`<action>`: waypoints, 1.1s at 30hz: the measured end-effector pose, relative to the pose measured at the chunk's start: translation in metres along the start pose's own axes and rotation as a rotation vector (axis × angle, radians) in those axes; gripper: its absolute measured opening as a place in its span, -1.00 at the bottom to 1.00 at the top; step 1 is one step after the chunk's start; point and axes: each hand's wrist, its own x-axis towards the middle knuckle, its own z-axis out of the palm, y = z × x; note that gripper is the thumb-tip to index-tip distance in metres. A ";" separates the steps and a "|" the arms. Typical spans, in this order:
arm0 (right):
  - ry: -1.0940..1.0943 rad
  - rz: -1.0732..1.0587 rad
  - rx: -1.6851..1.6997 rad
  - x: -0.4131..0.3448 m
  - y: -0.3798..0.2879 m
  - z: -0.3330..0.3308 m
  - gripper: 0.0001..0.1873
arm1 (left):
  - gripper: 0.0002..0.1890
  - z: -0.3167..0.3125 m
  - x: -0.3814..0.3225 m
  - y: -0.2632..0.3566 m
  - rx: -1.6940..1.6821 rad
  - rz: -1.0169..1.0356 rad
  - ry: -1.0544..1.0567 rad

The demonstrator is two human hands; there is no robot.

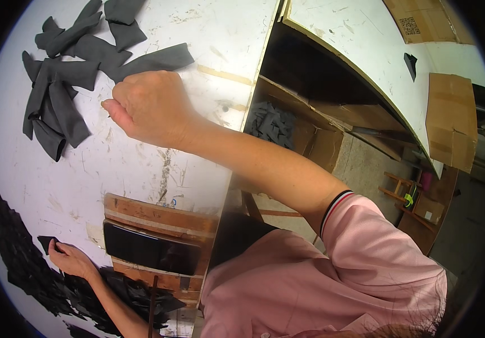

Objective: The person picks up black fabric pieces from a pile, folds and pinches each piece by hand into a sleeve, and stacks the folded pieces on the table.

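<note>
My right hand (145, 107) is curled into a fist over the white worktop (128, 169), beside a loose heap of dark grey fabric pieces (69, 76). The curled fingers hide whatever may be inside; a tiny dark tip shows by the thumb. Lower down, my left hand (71, 260) pinches a small black fabric piece (47, 243) between thumb and fingers. Around that hand and forearm lie long, overlapping rows of black fabric pieces (18, 249).
A dark-screened phone (151, 247) lies on a brown wooden board (158, 213) near the table edge. Below the edge, a cardboard box (324, 145) holds grey pieces (272, 122). Another white tabletop (365, 38) carries a small dark scrap (411, 65) and cardboard (451, 120).
</note>
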 end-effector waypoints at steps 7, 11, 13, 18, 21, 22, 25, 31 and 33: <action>0.037 -0.046 -0.014 0.001 -0.004 0.008 -0.73 | -0.79 -0.007 -0.003 0.001 -0.033 -0.077 0.055; 0.068 -0.043 -0.067 -0.003 0.006 0.010 -0.73 | -0.81 -0.005 -0.003 0.024 -0.076 0.007 0.090; 0.040 -0.031 -0.072 -0.001 -0.001 0.005 -0.72 | -0.83 -0.018 0.001 0.031 -0.189 0.056 0.122; 0.078 -0.037 -0.066 0.001 -0.005 0.002 -0.69 | -0.81 -0.075 0.003 0.052 -0.960 -0.438 0.214; 0.057 -0.046 -0.114 0.000 -0.004 0.002 -0.70 | -0.80 -0.130 -0.010 0.056 -1.265 -0.758 0.113; 0.063 -0.052 -0.109 -0.001 -0.004 0.004 -0.71 | -0.80 -0.145 -0.020 0.052 -1.273 -0.779 0.086; 0.045 -0.051 -0.120 0.000 -0.009 0.002 -0.71 | -0.77 -0.178 -0.055 0.034 -1.410 -0.928 0.050; 0.045 -0.045 -0.127 0.002 -0.005 0.005 -0.65 | -0.71 -0.221 -0.125 0.010 -1.646 -1.132 -0.130; 0.038 -0.039 -0.123 0.001 -0.004 0.006 -0.65 | -0.70 -0.229 -0.139 0.016 -1.687 -1.180 -0.108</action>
